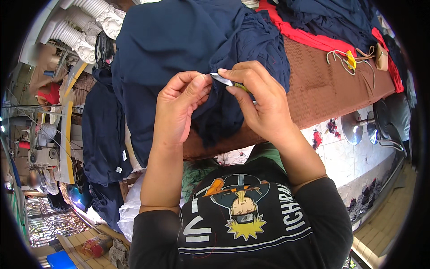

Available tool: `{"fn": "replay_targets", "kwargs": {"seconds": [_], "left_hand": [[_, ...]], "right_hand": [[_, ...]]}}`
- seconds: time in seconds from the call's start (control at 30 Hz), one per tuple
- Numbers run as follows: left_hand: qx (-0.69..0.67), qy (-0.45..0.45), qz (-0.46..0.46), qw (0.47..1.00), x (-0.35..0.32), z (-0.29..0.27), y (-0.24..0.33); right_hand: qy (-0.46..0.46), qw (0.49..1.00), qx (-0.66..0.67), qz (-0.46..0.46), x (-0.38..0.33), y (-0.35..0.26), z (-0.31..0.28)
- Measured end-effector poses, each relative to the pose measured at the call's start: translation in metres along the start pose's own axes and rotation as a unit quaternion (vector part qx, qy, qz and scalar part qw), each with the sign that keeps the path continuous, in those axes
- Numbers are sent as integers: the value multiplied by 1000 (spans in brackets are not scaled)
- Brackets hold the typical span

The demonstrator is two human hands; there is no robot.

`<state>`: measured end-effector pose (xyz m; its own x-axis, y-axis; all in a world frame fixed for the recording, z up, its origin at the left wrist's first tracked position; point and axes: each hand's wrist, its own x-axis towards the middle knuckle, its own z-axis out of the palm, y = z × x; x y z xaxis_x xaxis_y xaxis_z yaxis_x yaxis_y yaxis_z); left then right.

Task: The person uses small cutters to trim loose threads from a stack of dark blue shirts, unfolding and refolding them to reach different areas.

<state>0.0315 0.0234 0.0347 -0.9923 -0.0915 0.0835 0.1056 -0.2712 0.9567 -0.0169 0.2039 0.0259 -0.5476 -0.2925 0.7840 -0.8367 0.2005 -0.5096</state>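
In front of my chest, my right hand (262, 96) grips a pair of thread snips (222, 80) with silver blades and a yellow-green handle. The blades point left, their tips close to the fingertips of my left hand (183, 103). That hand is closed in a pinch, thumb against forefinger; what sits in the pinch is too small to make out. Behind and below both hands lies a heap of navy blue cloth garments (174, 45), spread over the table. Part of the navy cloth hangs down between my hands over the table's near edge.
The table has a brown patterned cover (331, 80). Red cloth (304, 36) and more navy garments lie at its far right, beside cords and a small yellow object (350, 60). A round-based stool (351, 127) stands right. Navy garments (105, 130) hang left, near sewing machines (45, 154) and people.
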Motion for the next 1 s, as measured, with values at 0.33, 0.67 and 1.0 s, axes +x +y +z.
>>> {"fn": "replay_targets", "kwargs": {"seconds": [0.33,0.67,1.0], "left_hand": [[480,-160,345,790,-33,11,113],[746,-196,383,508,60,23,40],[681,-273,400,549,95,14,48]], "right_hand": [[167,978,82,99,9,27,-38],[-125,841,288,441,1,64,-10],[-98,771,436,454,5,60,4]]}}
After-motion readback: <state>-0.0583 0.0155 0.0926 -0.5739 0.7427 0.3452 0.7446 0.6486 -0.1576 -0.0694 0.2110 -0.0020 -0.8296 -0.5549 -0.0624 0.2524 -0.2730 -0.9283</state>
